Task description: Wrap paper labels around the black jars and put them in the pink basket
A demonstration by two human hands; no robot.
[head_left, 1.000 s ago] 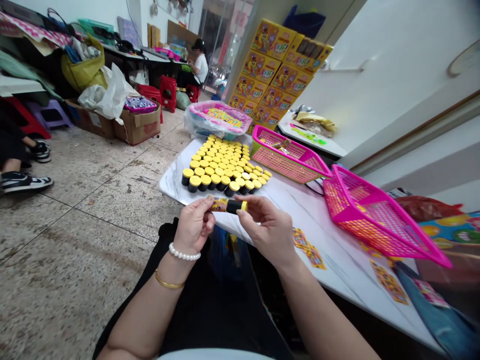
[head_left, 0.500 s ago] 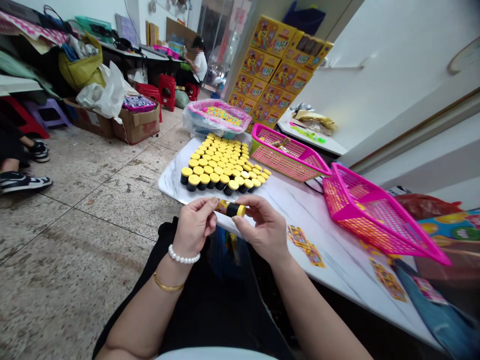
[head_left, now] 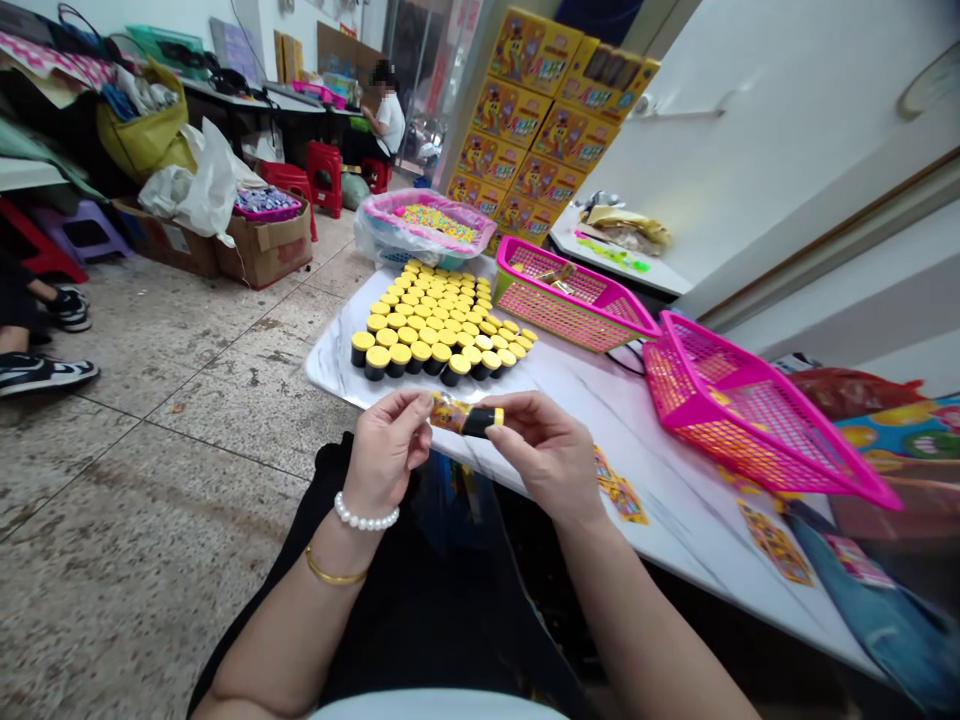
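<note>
Over the table's near edge, my left hand (head_left: 390, 445) pinches the end of a yellow-orange printed plastic sleeve (head_left: 448, 413) between thumb and fingertips. My right hand (head_left: 547, 450) grips a small black canister with a yellow lid (head_left: 480, 421), thumb below and fingers above. The canister lies on its side, its black end against or inside the sleeve; I cannot tell how far in. Just beyond my hands, many similar yellow-lidded canisters (head_left: 420, 325) stand upright in close rows. Flat printed sleeves (head_left: 621, 495) lie right of my right hand on the marble-patterned table (head_left: 555, 400).
Two pink baskets (head_left: 577, 318) (head_left: 739, 420) stand along the table's right side. A plastic-lined basin (head_left: 427, 225) of small colourful pieces is at the far end, before stacked yellow boxes (head_left: 517, 120). Another person (head_left: 386, 120) sits far back; a shoe (head_left: 45, 375) shows at left.
My right hand has shifted slightly right with the canister, and more of the printed sleeve shows between my hands. The left hand keeps its pinch. The view has tilted slightly.
</note>
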